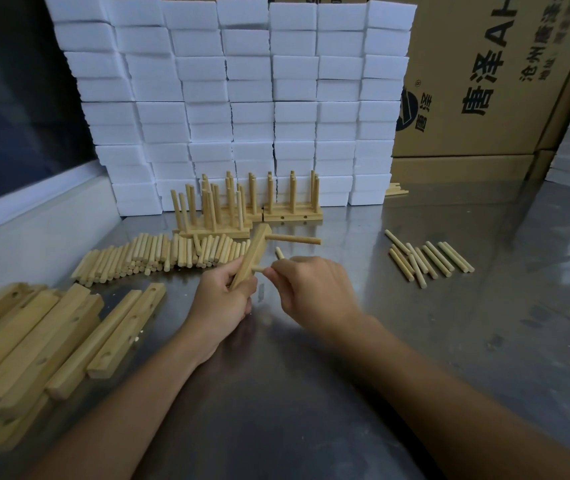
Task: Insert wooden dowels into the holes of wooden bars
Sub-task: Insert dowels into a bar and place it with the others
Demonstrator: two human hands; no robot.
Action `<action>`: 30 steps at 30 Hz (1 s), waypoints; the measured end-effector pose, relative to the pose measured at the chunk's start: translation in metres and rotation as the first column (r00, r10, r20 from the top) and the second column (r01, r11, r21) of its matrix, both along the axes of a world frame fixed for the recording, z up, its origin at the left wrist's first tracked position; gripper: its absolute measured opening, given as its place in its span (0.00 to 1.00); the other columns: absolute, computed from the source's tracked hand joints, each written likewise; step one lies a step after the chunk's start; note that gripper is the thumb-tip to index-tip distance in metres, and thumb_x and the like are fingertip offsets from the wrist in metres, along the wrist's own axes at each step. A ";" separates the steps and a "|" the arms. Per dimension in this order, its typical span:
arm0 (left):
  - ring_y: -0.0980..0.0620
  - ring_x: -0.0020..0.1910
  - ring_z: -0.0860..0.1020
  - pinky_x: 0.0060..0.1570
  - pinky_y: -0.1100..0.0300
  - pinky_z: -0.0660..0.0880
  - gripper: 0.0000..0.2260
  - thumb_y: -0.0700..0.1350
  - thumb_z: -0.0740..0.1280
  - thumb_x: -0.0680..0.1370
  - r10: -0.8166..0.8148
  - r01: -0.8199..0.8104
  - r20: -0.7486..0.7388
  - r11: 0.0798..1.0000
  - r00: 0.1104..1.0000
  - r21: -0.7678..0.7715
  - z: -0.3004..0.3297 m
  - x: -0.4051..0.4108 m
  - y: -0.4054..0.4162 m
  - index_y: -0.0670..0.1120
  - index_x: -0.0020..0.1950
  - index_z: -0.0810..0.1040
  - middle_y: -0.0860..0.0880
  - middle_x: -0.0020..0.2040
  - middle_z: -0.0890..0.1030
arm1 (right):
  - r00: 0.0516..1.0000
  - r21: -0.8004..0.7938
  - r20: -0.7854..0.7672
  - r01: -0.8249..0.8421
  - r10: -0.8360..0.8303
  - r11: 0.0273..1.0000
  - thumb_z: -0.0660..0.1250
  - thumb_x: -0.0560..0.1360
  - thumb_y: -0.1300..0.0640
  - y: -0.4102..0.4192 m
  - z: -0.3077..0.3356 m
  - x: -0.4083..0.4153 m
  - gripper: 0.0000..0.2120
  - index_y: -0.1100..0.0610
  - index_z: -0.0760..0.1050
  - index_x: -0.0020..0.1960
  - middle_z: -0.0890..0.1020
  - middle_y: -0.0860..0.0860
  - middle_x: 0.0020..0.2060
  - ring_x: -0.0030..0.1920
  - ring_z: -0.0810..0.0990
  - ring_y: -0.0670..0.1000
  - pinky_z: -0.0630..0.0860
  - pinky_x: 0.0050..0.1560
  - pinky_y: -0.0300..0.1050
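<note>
A wooden bar [251,255] is held tilted above the metal table [311,375], its lower end wrapped in the curled fingers of the left hand [223,299]. One dowel [294,239] already sticks out sideways from the bar's upper part, pointing right. Lower down, a second dowel [259,269] meets the bar's side, its tip at the wood — the right hand [308,289] pinches it between thumb and fingertips, and another dowel end [279,252] pokes up from behind that hand.

Just beyond the hands lies a long heap of loose dowels [159,254], and behind it stand finished bars with upright dowels [242,206], set against a wall of stacked white foam blocks [235,98]. To the right, well apart, a small group of dowels [429,259] lies on the table. At the near left is a pile of bare drilled bars [44,337] — cardboard boxes [484,81] with printed characters fill the far right
</note>
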State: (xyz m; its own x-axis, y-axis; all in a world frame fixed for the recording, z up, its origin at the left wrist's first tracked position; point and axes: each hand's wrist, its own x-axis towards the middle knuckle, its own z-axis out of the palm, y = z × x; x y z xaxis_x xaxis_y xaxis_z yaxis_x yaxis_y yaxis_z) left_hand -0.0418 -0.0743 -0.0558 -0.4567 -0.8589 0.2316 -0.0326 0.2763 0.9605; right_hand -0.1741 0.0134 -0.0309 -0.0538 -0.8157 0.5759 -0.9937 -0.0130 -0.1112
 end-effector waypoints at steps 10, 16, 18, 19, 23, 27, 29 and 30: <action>0.56 0.29 0.71 0.32 0.58 0.69 0.15 0.38 0.63 0.81 0.006 0.001 0.072 0.996 0.997 -0.088 -0.003 0.001 -0.002 0.58 0.56 0.81 0.56 0.29 0.73 | 0.857 0.105 0.511 0.008 -0.061 0.994 0.59 0.82 0.47 -0.009 -0.003 0.005 0.21 0.59 0.81 0.42 0.80 0.53 0.30 0.30 0.77 0.49 0.79 0.38 0.50; 0.58 0.28 0.71 0.30 0.60 0.69 0.17 0.37 0.63 0.80 0.025 -0.012 0.091 0.990 0.996 -0.142 -0.004 0.001 -0.003 0.55 0.65 0.78 0.57 0.27 0.73 | 0.519 0.212 0.843 -0.083 -0.140 0.974 0.61 0.82 0.48 -0.010 0.002 0.001 0.20 0.57 0.80 0.37 0.66 0.44 0.15 0.16 0.63 0.42 0.62 0.19 0.33; 0.58 0.28 0.71 0.32 0.58 0.70 0.18 0.37 0.64 0.80 0.032 -0.018 0.090 0.989 0.995 -0.146 -0.005 0.000 -0.004 0.53 0.68 0.77 0.58 0.27 0.74 | 0.470 0.227 0.867 -0.081 -0.163 0.971 0.61 0.81 0.46 -0.011 0.000 0.001 0.20 0.56 0.80 0.37 0.66 0.43 0.15 0.16 0.63 0.42 0.62 0.20 0.34; 0.58 0.29 0.72 0.33 0.57 0.70 0.19 0.37 0.64 0.80 0.034 -0.021 0.091 0.990 0.995 -0.142 -0.004 0.000 -0.004 0.52 0.69 0.76 0.59 0.28 0.75 | 0.487 0.220 0.859 -0.077 -0.156 0.972 0.61 0.81 0.46 -0.012 -0.002 0.002 0.20 0.56 0.81 0.38 0.66 0.44 0.15 0.16 0.64 0.43 0.63 0.21 0.34; 0.54 0.29 0.72 0.32 0.57 0.70 0.17 0.38 0.64 0.80 0.020 -0.013 0.069 0.994 0.997 -0.105 -0.002 0.000 -0.001 0.54 0.66 0.77 0.54 0.29 0.73 | 0.793 0.102 0.608 -0.025 -0.042 0.994 0.61 0.81 0.47 -0.011 -0.004 0.004 0.20 0.58 0.82 0.41 0.75 0.44 0.21 0.24 0.74 0.43 0.72 0.29 0.44; 0.54 0.27 0.73 0.31 0.60 0.71 0.14 0.39 0.64 0.81 0.013 -0.009 0.049 0.997 0.999 -0.082 0.000 0.000 0.000 0.58 0.57 0.80 0.47 0.33 0.74 | 0.986 0.054 0.164 -0.011 0.002 0.998 0.56 0.82 0.45 -0.005 -0.002 0.001 0.22 0.58 0.79 0.42 0.79 0.52 0.31 0.31 0.76 0.54 0.76 0.36 0.53; 0.54 0.27 0.72 0.29 0.62 0.71 0.13 0.39 0.64 0.81 -0.001 0.003 0.034 0.998 0.999 -0.055 0.001 0.001 0.000 0.56 0.57 0.80 0.49 0.32 0.74 | 1.000 0.054 0.023 -0.009 0.008 0.998 0.53 0.83 0.44 -0.003 0.001 0.000 0.23 0.58 0.76 0.43 0.78 0.53 0.32 0.31 0.75 0.57 0.74 0.35 0.52; 0.55 0.26 0.72 0.28 0.63 0.70 0.12 0.39 0.63 0.81 -0.008 0.009 0.031 0.999 0.999 -0.048 0.002 0.001 0.000 0.55 0.56 0.81 0.51 0.31 0.74 | 1.000 0.051 -0.017 -0.017 0.017 0.999 0.52 0.83 0.44 -0.002 0.002 -0.001 0.23 0.58 0.74 0.42 0.77 0.53 0.31 0.30 0.74 0.57 0.72 0.34 0.51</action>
State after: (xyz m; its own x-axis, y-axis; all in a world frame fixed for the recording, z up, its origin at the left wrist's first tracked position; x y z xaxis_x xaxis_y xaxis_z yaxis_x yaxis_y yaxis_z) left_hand -0.0407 -0.0742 -0.0538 -0.4713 -0.8434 0.2579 -0.0595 0.3222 0.9448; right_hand -0.1753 0.0114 -0.0293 -0.0298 -0.8449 0.5342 -0.9952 -0.0247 -0.0945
